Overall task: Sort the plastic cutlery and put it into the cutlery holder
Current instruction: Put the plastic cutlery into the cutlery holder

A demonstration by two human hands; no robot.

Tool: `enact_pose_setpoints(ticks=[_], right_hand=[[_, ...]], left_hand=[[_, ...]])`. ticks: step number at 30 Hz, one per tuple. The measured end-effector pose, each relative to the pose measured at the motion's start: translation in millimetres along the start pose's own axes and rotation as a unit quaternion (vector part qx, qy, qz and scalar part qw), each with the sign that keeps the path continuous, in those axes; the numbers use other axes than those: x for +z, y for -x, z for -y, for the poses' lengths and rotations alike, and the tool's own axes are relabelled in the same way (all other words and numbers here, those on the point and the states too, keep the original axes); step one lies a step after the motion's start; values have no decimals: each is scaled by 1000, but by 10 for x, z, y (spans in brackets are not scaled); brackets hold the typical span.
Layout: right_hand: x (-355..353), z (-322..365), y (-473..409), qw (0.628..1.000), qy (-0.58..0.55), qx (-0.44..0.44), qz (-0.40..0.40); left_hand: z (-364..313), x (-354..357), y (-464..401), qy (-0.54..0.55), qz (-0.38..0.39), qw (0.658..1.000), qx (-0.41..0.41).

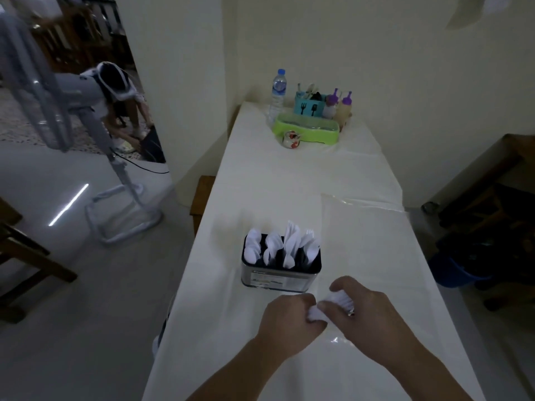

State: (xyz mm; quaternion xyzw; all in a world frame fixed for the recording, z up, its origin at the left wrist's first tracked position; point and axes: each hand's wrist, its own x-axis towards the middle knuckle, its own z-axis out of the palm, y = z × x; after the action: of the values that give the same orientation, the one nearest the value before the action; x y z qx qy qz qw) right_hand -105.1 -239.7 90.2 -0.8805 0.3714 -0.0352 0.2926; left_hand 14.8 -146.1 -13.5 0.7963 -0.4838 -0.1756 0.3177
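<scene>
A black cutlery holder (280, 274) stands on the white table (289, 180), its compartments filled with upright white plastic cutlery (285, 246). Just in front of it, my left hand (289, 322) and my right hand (367, 311) meet over the table. Both hands are closed around a small bunch of white plastic cutlery (337, 299), whose ends show between the fingers. I cannot tell which kind of pieces these are. A ring shows on my right hand.
At the table's far end stand a water bottle (277, 92), a teal utensil box (309, 104), two purple-capped sauce bottles (337, 104), a green tray (307, 131) and a small jar (290, 139). A standing fan (95, 134) and a crouching person (121, 96) are left; dark furniture is right.
</scene>
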Motion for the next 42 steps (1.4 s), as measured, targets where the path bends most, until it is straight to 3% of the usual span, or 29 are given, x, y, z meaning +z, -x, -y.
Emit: enact_pose_setpoints(ticks=[4,6,11,16,20,28,35,42], right_hand=[[-6,76,-135,977,-180,116,12],[4,63,-196,974,-193,118,8],[-39,19,-254,985,-159,69,-4],[-174,-42,-283,989,-141,54,-12],[-405,-72,-370,992,-110,37,-44],[-640,-3,-617,993,-51,-13,-108],[-349,-40,-827,995,0,-45,-83],[-113,-76,-1033,999,33,-42,-4]], left_hand=[[-36,12,-60,41,-35,998,-15],[-47,21,-90,54,-41,997,-23],[-95,98,-176,124,-40,988,-79],[-206,119,-269,176,-21,981,-79],[-186,72,-281,164,-16,984,-71],[-41,142,-126,88,-86,988,-93],[-71,86,-212,9,-58,991,-121],[-35,109,-241,-17,-47,991,-124]])
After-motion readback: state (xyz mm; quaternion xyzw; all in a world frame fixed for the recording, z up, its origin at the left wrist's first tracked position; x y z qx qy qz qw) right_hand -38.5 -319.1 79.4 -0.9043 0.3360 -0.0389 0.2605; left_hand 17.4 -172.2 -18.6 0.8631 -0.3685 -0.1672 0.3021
